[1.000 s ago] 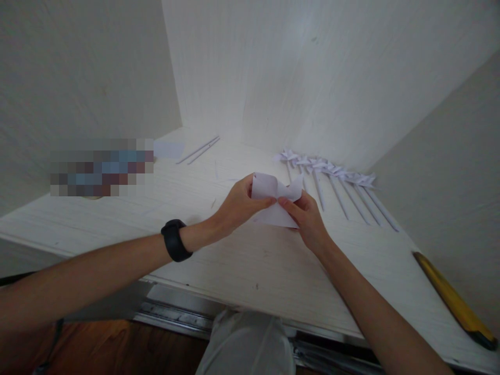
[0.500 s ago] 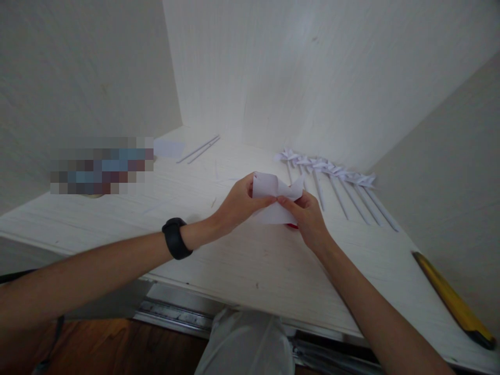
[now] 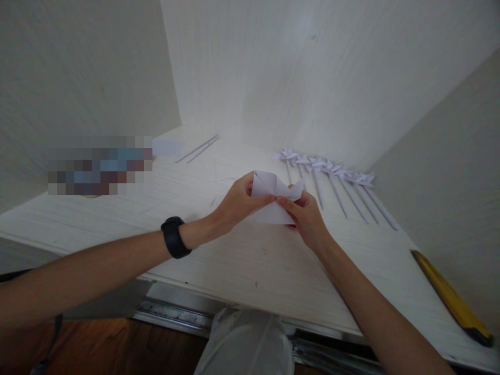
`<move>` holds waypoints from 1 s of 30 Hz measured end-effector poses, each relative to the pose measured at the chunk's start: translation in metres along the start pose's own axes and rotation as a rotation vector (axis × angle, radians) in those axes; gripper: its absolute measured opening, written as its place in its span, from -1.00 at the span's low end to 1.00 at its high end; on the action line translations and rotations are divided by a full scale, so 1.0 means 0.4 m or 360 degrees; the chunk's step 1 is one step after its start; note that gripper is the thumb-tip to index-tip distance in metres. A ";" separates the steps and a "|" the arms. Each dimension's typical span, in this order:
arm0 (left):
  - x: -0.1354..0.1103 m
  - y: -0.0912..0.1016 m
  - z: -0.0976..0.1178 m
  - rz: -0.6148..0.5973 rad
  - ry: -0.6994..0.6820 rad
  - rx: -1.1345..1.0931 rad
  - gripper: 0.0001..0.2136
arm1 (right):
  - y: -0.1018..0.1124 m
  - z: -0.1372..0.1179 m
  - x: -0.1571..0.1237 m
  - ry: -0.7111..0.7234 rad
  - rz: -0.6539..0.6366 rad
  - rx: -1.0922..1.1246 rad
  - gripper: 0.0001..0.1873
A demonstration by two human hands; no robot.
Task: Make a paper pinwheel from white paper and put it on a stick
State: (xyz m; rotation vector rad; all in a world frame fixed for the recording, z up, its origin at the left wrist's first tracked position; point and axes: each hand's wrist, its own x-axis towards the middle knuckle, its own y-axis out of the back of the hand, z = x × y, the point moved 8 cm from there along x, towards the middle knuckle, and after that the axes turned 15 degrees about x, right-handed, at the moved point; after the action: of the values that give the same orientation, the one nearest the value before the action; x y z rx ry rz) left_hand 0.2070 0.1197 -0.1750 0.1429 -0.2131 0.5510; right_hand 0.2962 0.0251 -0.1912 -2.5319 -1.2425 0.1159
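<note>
One bare left hand [image 3: 236, 204] and one right hand [image 3: 308, 217] pinch one creased white paper sheet [image 3: 264, 182] centrally, with two thin white sticks [image 3: 197, 148] far left, seven stick-mounted white paper pinwheels [image 3: 321, 164] far right and one yellow-and-black tool [image 3: 449, 292] near right.

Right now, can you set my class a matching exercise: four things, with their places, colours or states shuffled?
1. wristband
2. paper sheet
3. paper pinwheels
4. loose thin sticks

A. held by the left hand and right hand
B. lined up in a row
C. lying as a pair
D. black

Pairs: 1-D, 2-A, 3-B, 4-C
</note>
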 end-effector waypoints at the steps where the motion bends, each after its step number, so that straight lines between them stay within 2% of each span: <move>1: -0.001 0.000 0.002 0.0001 -0.0003 0.0019 -0.69 | -0.004 -0.002 0.000 0.0007 -0.0023 0.0021 -0.71; 12: 0.000 0.014 0.001 0.0083 0.0066 0.0048 -0.68 | -0.014 -0.015 0.003 0.0146 -0.0197 0.0115 -0.77; 20: 0.004 0.002 -0.002 0.0008 -0.0036 -0.0084 -0.65 | 0.019 -0.005 0.018 0.0099 -0.0060 0.0087 -0.74; 30: 0.002 0.001 0.005 0.0007 -0.0066 -0.0151 -0.68 | 0.003 -0.015 0.015 0.0107 -0.0153 0.0151 -0.80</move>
State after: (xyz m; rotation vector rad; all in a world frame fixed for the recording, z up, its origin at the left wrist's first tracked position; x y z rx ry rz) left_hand 0.2072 0.1202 -0.1727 0.0616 -0.2795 0.5417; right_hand 0.3020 0.0276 -0.1855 -2.3719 -1.2983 0.0655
